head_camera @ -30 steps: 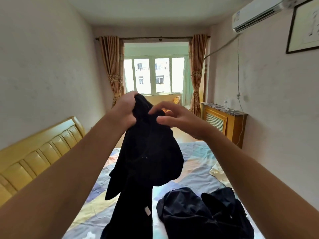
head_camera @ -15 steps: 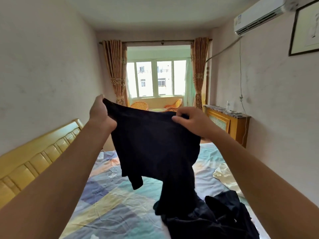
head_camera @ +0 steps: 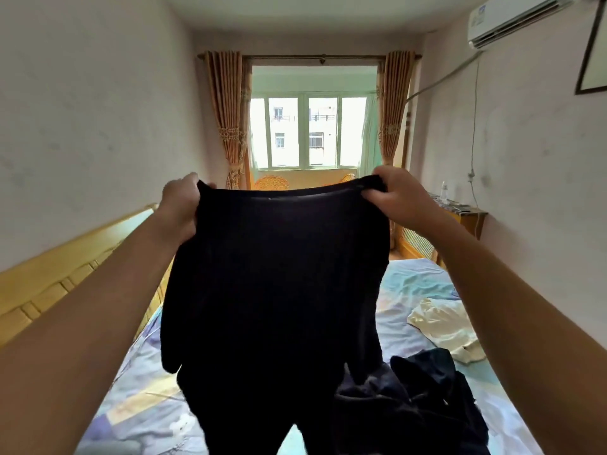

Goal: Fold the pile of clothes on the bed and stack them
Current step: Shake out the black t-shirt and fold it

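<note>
A crumpled heap of dark navy clothes (head_camera: 417, 408) lies on the bed with the pastel patchwork sheet (head_camera: 138, 389), with a cream garment (head_camera: 443, 330) just beyond it near the right edge. Above the bed hangs a black fabric garment (head_camera: 272, 290), stretched flat by its top edge; the left hand (head_camera: 180, 208) and right hand (head_camera: 400, 198) each have fingers closed, pinching a top corner. Farther off stand a wooden headboard (head_camera: 59, 274) and curtained window (head_camera: 308, 129).

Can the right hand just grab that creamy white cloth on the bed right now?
Probably not yet. The right hand is busy pinching one top corner of the black garment, held up with the left hand. The cream cloth lies uncovered on the bed, below that arm.
</note>
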